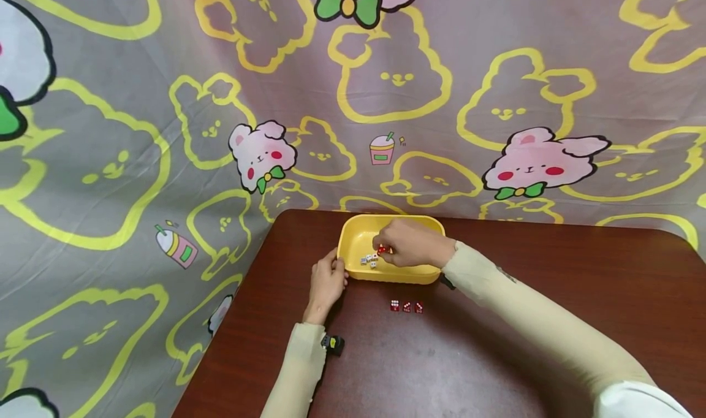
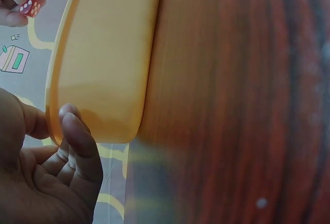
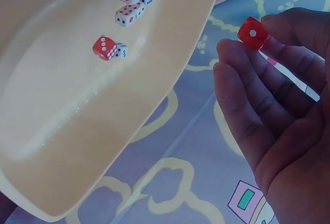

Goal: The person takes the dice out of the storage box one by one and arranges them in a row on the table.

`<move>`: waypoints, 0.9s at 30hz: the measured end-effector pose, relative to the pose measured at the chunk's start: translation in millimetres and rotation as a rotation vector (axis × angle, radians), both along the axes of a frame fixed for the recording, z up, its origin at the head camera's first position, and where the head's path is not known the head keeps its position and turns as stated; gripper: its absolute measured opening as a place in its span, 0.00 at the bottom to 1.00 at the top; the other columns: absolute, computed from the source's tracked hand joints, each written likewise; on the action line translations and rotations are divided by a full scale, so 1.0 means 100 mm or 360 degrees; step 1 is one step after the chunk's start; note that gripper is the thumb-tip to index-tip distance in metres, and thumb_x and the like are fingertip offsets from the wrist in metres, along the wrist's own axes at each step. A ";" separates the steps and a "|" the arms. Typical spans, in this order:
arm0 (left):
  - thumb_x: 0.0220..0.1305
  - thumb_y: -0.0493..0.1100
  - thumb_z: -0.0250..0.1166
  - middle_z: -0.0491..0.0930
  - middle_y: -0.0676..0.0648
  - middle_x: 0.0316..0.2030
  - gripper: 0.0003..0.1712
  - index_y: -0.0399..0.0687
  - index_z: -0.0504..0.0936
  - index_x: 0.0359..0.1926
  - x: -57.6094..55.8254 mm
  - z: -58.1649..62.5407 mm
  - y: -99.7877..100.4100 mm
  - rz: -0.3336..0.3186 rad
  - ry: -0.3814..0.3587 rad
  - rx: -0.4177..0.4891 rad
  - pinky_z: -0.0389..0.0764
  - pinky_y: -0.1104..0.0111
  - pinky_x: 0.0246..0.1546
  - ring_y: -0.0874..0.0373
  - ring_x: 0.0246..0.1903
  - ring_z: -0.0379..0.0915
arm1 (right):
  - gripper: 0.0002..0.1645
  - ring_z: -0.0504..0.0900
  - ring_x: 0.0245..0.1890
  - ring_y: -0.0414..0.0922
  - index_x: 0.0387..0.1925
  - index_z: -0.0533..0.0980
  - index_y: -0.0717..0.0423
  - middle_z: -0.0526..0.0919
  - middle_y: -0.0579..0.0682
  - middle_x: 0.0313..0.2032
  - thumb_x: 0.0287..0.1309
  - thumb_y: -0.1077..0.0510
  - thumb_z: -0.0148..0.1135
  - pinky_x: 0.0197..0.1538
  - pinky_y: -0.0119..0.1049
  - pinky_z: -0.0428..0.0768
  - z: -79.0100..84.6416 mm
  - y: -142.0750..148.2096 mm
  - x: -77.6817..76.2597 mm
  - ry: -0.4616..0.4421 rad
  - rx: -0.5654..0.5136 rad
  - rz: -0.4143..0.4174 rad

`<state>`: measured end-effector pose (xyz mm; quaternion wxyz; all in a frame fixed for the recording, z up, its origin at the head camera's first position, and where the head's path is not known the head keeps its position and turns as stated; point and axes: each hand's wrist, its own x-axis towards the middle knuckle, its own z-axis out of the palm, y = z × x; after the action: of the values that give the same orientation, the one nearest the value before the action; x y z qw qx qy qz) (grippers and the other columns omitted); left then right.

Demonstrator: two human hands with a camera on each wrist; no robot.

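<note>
My left hand (image 1: 326,283) grips the left end of a yellow plastic tray (image 1: 397,276), its thumb and fingers on either side of the rim in the left wrist view. Above the tray, my right hand (image 1: 410,243) pinches a red die (image 3: 253,32) with white pips between thumb and index finger. Inside the tray, several white dice (image 3: 126,15) lie close together. Another red die (image 3: 105,48) rests there against a white one. In front of the tray, three red dice (image 1: 407,307) stand in a row on the table.
The dark brown wooden table (image 1: 375,369) carries the tray near its far edge. A grey curtain (image 1: 309,87) with yellow outlines and cartoon rabbits hangs right behind the table and along its left side. Small black devices (image 1: 333,344) are worn on the wrists.
</note>
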<state>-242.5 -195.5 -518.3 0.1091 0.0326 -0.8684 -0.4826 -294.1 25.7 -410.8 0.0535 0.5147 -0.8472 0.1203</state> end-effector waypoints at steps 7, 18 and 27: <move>0.71 0.43 0.49 0.81 0.48 0.20 0.23 0.47 0.73 0.65 0.00 0.01 0.00 -0.0001 0.0007 0.0000 0.78 0.66 0.15 0.59 0.15 0.75 | 0.08 0.64 0.19 0.33 0.22 0.76 0.46 0.77 0.42 0.19 0.50 0.62 0.63 0.23 0.26 0.63 -0.03 0.05 0.05 0.0037 -0.0030 0.0037; 0.72 0.42 0.50 0.81 0.47 0.21 0.23 0.45 0.73 0.65 0.01 -0.01 0.00 -0.0004 0.0009 0.0000 0.78 0.68 0.15 0.60 0.15 0.74 | 0.07 0.66 0.19 0.32 0.23 0.76 0.46 0.79 0.42 0.19 0.50 0.62 0.63 0.25 0.25 0.66 -0.06 0.12 0.13 0.0035 -0.0057 0.0063; 0.72 0.42 0.50 0.81 0.47 0.21 0.23 0.45 0.73 0.64 0.00 -0.01 0.00 -0.0015 0.0013 0.0000 0.78 0.68 0.15 0.60 0.15 0.75 | 0.05 0.71 0.21 0.31 0.27 0.80 0.46 0.80 0.37 0.22 0.50 0.61 0.64 0.27 0.26 0.71 -0.06 0.19 0.20 0.0034 -0.0049 0.0048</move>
<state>-242.4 -195.8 -518.9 0.1103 0.0265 -0.8681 -0.4832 -273.7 44.4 -416.4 0.0686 0.5279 -0.8367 0.1288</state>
